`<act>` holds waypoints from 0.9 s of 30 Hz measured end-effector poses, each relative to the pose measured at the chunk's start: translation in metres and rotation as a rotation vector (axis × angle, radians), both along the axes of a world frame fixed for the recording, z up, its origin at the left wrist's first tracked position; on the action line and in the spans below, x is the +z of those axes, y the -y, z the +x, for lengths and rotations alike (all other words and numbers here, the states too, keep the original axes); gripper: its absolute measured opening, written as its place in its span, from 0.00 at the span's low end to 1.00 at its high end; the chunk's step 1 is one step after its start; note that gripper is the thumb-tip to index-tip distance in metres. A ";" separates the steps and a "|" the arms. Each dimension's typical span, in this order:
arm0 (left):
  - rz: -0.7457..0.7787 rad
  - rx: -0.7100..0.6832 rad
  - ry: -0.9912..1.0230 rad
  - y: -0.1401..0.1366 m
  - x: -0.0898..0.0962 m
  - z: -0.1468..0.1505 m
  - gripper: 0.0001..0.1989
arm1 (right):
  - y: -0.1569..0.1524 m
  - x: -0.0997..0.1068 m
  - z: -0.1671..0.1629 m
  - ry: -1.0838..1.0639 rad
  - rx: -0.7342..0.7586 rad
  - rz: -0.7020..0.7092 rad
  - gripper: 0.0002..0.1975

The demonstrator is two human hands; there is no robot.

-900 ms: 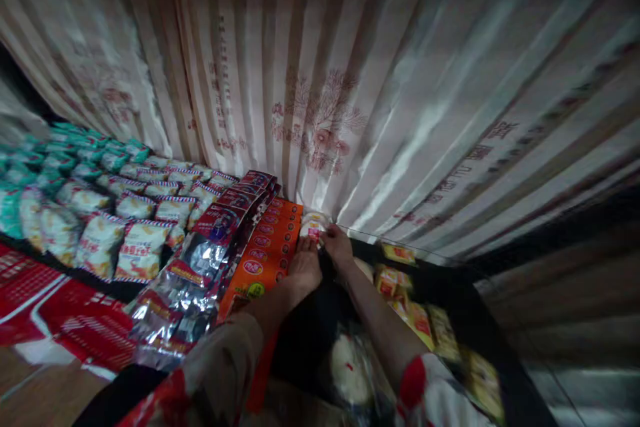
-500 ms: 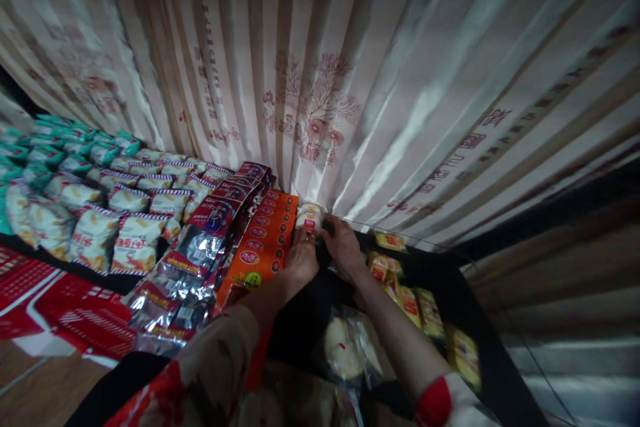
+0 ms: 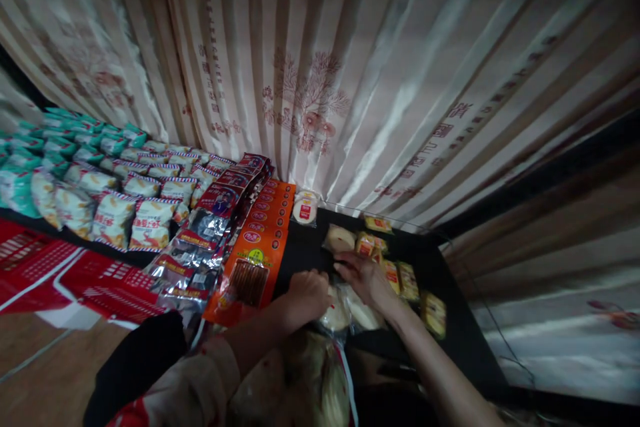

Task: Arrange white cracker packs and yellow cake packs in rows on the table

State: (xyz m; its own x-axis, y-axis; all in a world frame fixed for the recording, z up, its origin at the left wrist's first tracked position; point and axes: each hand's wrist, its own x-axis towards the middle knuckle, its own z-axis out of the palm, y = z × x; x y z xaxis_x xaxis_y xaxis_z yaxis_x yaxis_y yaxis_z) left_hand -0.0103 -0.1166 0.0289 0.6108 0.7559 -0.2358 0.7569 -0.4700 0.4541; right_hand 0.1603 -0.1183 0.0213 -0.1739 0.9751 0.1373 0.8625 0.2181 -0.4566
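Observation:
My left hand (image 3: 309, 296) is closed, its fingers curled at the upper left edge of a clear packet of round, pale flat cakes (image 3: 336, 315). Its fingertips are partly hidden. My right hand (image 3: 369, 278) reaches over a second pale packet (image 3: 365, 312), thumb and fingers slightly apart with nothing visible between them. Just beyond its fingertips lies another round pale packet (image 3: 341, 238). At the back, against the curtain, rests a round white packet with a red label (image 3: 305, 208), away from both hands.
Orange snack packs (image 3: 257, 247) overlap in a row left of my hands, beside dark red and silver packs (image 3: 215, 213). White bags (image 3: 150, 230) and green bags (image 3: 25, 187) fill the far left. Yellow packets (image 3: 407, 281) lie right on the black table (image 3: 463, 333). A pleated curtain (image 3: 320, 67) stands behind.
Both hands have left the red-labelled white packet at the back and come nearer to me, over the pale packets. That white packet now lies uncovered beside the orange packs.

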 end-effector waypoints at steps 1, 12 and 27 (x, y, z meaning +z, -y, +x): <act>0.004 -0.011 -0.008 0.006 -0.002 -0.003 0.16 | 0.008 0.002 -0.002 0.011 0.044 -0.032 0.15; -0.067 0.214 0.007 0.040 -0.024 -0.012 0.13 | 0.069 -0.006 0.003 0.365 0.030 -0.267 0.37; -0.439 0.749 0.751 0.026 0.000 -0.050 0.11 | 0.066 0.005 -0.025 0.136 0.196 -0.035 0.37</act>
